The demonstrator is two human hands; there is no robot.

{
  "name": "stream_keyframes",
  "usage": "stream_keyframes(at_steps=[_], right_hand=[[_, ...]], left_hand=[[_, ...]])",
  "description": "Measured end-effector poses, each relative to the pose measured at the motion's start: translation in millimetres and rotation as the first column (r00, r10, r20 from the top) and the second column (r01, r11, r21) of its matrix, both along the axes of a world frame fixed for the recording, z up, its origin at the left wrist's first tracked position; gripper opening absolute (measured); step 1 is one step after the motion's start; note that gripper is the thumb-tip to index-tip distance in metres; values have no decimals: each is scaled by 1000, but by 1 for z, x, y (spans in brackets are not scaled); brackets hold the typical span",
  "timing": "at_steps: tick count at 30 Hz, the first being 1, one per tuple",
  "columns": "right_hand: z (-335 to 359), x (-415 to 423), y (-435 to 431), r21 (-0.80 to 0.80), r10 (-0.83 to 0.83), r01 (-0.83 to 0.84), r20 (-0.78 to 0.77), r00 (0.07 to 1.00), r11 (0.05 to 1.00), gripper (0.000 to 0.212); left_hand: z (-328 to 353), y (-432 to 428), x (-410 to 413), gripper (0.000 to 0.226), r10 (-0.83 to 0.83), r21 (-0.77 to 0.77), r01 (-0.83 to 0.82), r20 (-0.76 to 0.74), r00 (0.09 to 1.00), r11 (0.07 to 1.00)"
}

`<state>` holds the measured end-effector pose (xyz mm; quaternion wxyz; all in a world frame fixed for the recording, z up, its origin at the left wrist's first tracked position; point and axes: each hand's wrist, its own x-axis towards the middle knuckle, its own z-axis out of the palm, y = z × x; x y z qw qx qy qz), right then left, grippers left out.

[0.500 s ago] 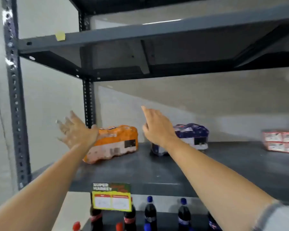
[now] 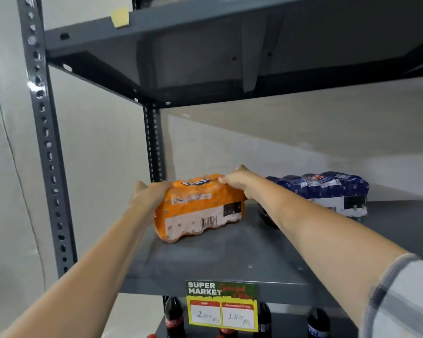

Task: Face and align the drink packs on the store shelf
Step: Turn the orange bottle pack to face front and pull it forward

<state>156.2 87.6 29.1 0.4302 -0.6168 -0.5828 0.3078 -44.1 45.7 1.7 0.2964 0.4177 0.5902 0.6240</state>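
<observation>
Both hands grasp an orange shrink-wrapped drink pack (image 2: 198,207) lying on the grey metal shelf (image 2: 230,259) near its left rear post. Left hand (image 2: 150,194): grip closed around the pack's left end. Right hand (image 2: 239,181): grip closed over its upper right end. A dark blue shrink-wrapped drink pack (image 2: 327,191) lies just beside, to the right. A green-and-yellow price sign (image 2: 221,304) hangs at the shelf's front edge.

orange pack (image 2: 195,208), navy pack (image 2: 325,189), grey shelf (image 2: 230,259)
</observation>
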Motion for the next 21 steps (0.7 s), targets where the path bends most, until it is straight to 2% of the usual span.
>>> stream_keyframes(at_steps=[3,5,7,11,14,16,17,19,21], right_hand=[[2,13,-3,-20,-52,49,-188,981,999,73],[3,22,-12,-70,-26,8,-258,966,997,71],[1,28,-21,-102,10,-32,-210,978,994,79],[-15,32,-36,-81,16,-15,20,1000,997,109],[-27,30,-47,-30,26,-21,144,989,999,110],[-27,27,-54,39,-5,-1,145,989,999,110],[-24,25,-56,74,-2,-3,76,997,997,114],[-10,21,-53,90,85,-67,-211,974,994,112],[6,20,-46,62,149,-136,-478,866,989,93]], left_hand=[[4,5,3,98,-76,150,78,-23,997,986],[2,7,3,108,-152,218,176,-120,981,960],[-5,8,1,112,-200,243,258,-240,950,935],[-28,5,-7,115,-240,247,349,-382,893,904],[-35,-2,-6,105,-205,255,343,-446,871,904],[-34,-7,2,99,-96,272,236,-445,890,933],[-34,-10,9,97,4,296,135,-426,905,946],[-32,-21,30,94,125,337,-14,-309,943,942],[-29,-32,59,92,85,321,-13,-212,974,947]])
